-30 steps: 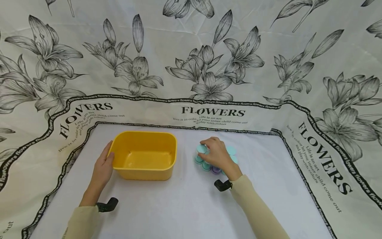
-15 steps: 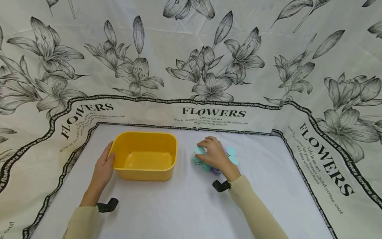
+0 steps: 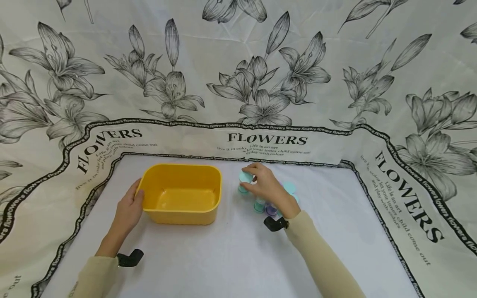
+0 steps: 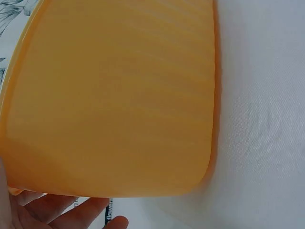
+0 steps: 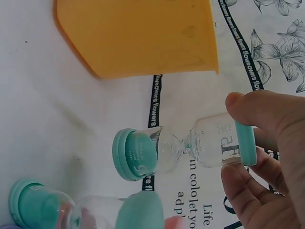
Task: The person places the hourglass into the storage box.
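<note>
A small sand timer (image 3: 245,178) with teal caps and a clear glass body is pinched by its upper cap in my right hand (image 3: 266,184). In the right wrist view the held timer (image 5: 207,140) shows teal sand in its lower bulb. Below and beside this hand stand other sand timers, among them a teal-capped timer (image 3: 259,205) and a purple one (image 3: 271,210); the hand partly hides the group. My left hand (image 3: 126,213) holds the left side of a yellow plastic basin (image 3: 179,218), thumb near the rim, fingers along the outer wall (image 4: 109,105).
The basin stands on a white cloth-covered table (image 3: 223,265), with white cloth between it and the timers. A flower-printed curtain (image 3: 208,99) rises behind and at both sides. Further teal caps (image 3: 289,188) show to the right of my right hand.
My right hand has shifted left and slightly away from me, bringing the pinched timer out of the group toward the basin. My left hand keeps its place on the basin.
</note>
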A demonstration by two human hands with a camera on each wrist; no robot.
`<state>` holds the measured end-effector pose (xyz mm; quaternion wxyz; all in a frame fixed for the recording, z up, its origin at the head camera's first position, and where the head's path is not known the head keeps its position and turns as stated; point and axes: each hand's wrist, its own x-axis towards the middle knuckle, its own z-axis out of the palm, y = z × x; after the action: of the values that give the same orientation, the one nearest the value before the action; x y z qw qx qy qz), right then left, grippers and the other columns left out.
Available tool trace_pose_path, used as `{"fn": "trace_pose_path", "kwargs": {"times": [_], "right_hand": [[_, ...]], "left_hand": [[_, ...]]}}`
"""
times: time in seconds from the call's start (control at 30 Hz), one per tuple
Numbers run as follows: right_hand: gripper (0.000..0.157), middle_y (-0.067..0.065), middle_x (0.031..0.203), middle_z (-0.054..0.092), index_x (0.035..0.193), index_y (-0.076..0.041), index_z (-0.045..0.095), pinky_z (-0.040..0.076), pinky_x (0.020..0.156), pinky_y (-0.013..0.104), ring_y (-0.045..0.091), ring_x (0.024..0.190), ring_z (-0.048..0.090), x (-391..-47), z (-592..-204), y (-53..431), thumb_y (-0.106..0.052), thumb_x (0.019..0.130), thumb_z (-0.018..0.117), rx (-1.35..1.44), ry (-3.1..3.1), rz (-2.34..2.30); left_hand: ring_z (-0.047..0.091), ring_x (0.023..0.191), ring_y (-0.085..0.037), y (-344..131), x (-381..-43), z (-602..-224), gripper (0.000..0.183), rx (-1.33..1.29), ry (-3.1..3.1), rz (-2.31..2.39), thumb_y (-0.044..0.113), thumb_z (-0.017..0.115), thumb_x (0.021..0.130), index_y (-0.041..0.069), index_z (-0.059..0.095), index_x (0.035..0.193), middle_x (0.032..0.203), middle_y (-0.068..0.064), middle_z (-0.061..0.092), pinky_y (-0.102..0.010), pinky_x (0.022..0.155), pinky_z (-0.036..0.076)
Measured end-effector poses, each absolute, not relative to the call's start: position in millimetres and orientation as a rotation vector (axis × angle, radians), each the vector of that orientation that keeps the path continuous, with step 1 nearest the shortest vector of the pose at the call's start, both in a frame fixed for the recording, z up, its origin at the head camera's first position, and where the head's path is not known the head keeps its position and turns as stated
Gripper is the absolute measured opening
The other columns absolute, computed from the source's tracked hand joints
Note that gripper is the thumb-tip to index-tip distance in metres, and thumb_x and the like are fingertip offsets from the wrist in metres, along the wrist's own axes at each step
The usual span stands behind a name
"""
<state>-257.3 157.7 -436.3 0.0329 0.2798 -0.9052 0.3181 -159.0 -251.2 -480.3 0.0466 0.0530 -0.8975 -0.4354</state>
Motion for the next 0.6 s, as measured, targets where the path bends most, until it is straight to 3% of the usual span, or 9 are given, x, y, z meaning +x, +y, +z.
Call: {"fn": "trace_pose_path", "kwargs": {"times": [0.2,0.43,0.6], "right_hand": [[0.05,0.018,0.125,0.064,0.132,0.004,0.067,0.06,0.089,0.039,0.028,0.105,0.065,-262.0,-417.9,150.1,-0.016,0.088,0.082,0.917,-2.722,0.977],[0.047,0.017,0.127,0.066,0.129,0.003,0.068,0.06,0.09,0.039,0.028,0.105,0.066,-267.9,-386.8,135.9,-0.015,0.088,0.081,0.965,-2.643,1.032],[0.046,0.017,0.126,0.066,0.129,0.003,0.069,0.06,0.088,0.037,0.027,0.104,0.066,-271.3,-365.0,120.1,-0.013,0.088,0.081,1.032,-2.567,1.05]], "left_hand": [[0.057,0.126,-0.051,-255.0,-159.3,-475.4,0.052,0.093,-2.74,-1.119,0.025,0.036,0.112,-0.003,0.038,0.155,0.147,-0.033,0.052,-0.066,0.1,0.049],[0.06,0.124,-0.05,-258.5,-160.7,-470.9,0.053,0.023,-2.793,-1.054,0.026,0.033,0.112,-0.003,0.039,0.156,0.145,-0.034,0.053,-0.064,0.096,0.053],[0.068,0.109,-0.046,-262.7,-160.9,-467.3,0.055,0.034,-2.855,-0.978,0.031,0.034,0.111,-0.007,0.043,0.151,0.133,-0.035,0.062,-0.056,0.084,0.06]]}}
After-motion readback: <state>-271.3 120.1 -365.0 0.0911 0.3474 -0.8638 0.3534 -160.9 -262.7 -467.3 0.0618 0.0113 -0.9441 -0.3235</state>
